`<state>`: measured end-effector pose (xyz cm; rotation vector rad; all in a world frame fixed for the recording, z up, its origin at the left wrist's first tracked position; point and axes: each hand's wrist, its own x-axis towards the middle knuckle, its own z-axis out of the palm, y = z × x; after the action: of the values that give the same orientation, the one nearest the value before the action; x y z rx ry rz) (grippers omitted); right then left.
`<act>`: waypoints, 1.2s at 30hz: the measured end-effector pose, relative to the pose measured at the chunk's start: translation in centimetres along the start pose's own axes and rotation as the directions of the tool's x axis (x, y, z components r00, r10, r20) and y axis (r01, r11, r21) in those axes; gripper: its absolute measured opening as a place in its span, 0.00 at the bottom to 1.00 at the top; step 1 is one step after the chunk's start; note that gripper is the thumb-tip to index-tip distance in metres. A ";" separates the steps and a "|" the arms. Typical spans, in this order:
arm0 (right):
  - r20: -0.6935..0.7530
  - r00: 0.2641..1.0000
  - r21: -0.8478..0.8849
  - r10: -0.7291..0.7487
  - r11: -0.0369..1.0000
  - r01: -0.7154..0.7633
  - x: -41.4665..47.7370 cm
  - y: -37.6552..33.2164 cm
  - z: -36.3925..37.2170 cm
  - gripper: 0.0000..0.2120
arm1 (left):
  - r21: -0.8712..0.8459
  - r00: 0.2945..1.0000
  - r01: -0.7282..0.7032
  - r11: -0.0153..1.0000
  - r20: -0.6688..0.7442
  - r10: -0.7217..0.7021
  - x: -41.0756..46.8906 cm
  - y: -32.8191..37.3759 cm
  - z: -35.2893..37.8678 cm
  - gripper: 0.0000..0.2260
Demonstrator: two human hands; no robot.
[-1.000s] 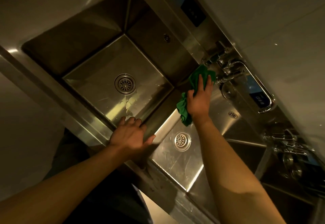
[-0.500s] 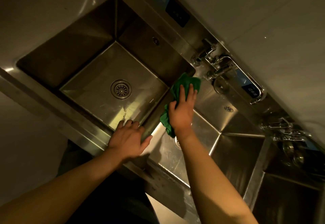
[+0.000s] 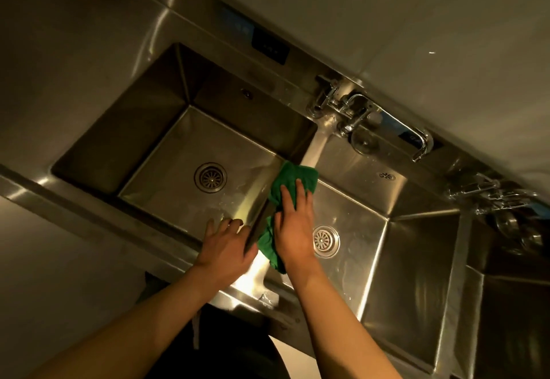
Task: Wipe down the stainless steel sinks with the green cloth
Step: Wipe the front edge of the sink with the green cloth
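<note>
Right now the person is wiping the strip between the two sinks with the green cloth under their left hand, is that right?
Not quite. The head view shows the right hand pressing the green cloth on the strip between the two sinks. The left hand only rests on the front rim.

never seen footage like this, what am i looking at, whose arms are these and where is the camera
No machine here: a person wears a camera on the head, looking down, so you see their own arms. Below are stainless steel sinks side by side: the left sink, the middle sink, and part of a third sink at the right. Taps sit at the back. The right hand presses a green cloth flat onto the divider between the two sinks. The left hand rests open on the left sink's front edge, holding nothing.
</note>
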<state>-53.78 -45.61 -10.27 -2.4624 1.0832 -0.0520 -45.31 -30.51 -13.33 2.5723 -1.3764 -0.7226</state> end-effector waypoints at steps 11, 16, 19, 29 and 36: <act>-0.235 0.971 0.324 0.036 0.945 0.043 6.7 -6.2 -4.3 0.26 | 0.117 0.976 -0.150 0.982 -0.139 0.166 9.2 -6.5 -11.5 0.27; -0.285 0.955 0.361 0.088 0.932 0.021 12.8 -8.7 -5.0 0.26 | 0.187 0.962 -0.203 0.961 -0.146 0.232 13.9 -12.6 -16.7 0.29; -0.324 0.939 0.375 0.116 0.927 0.015 16.4 -9.8 -4.9 0.25 | 0.195 0.950 -0.208 0.959 -0.192 0.245 17.1 -16.4 -19.8 0.27; -0.373 0.872 0.417 0.317 0.897 -0.148 26.9 -8.7 -0.7 0.25 | 0.103 0.946 -0.210 0.972 -0.230 0.229 25.8 -23.9 -22.8 0.31; -0.423 0.842 0.097 0.335 0.941 -0.325 28.9 -8.9 4.4 0.27 | 0.073 0.942 -0.260 0.963 -0.200 0.269 31.6 -27.5 -23.0 0.33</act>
<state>-26.67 -59.11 -14.68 -2.2594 1.6743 -0.5260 0.89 -42.80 -13.43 2.3462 -1.6382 -0.3708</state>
